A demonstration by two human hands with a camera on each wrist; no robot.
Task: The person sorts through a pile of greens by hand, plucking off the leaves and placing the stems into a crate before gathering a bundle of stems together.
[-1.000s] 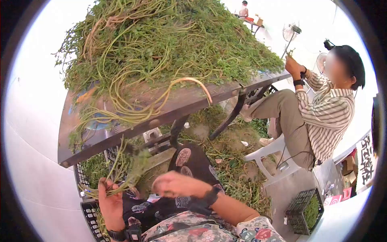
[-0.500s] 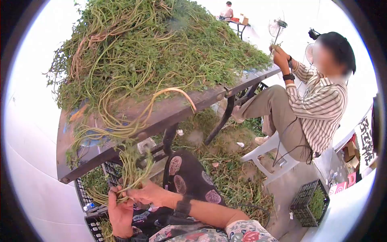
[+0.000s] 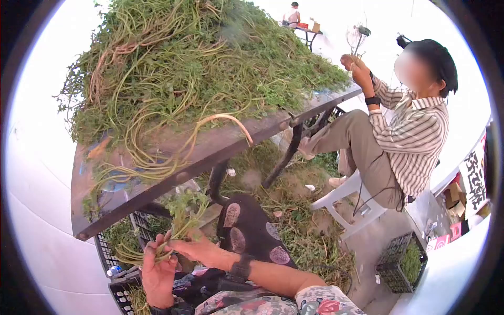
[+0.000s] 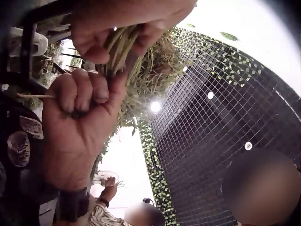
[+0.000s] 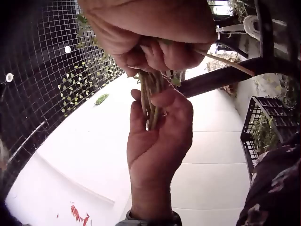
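Observation:
A bunch of green leafy stems (image 3: 185, 223) is held between my two hands, over my lap and just in front of the table edge. My left hand (image 3: 159, 278) pinches the stem ends between thumb and fingers; the right wrist view shows the cut-looking ends in that left hand (image 5: 157, 146). Curled fingers of my right hand (image 3: 202, 251) grip the same bunch right beside the left fingertips. In the left wrist view, one thin stem (image 4: 35, 96) pokes out sideways from the right hand (image 4: 80, 117).
A large heap of leafy stems (image 3: 210, 63) covers the table (image 3: 173, 181), some trailing at its front edge. Black crates (image 3: 123, 291) stand by my left side, another crate (image 3: 401, 262) at right. Another person (image 3: 404, 136) sits on a white stool (image 3: 352, 210). Plant scraps (image 3: 310, 231) litter the floor.
My right hand, apart from the left a second ago, has moved left and taken hold of the bunch beside the left hand. The head view has shifted slightly.

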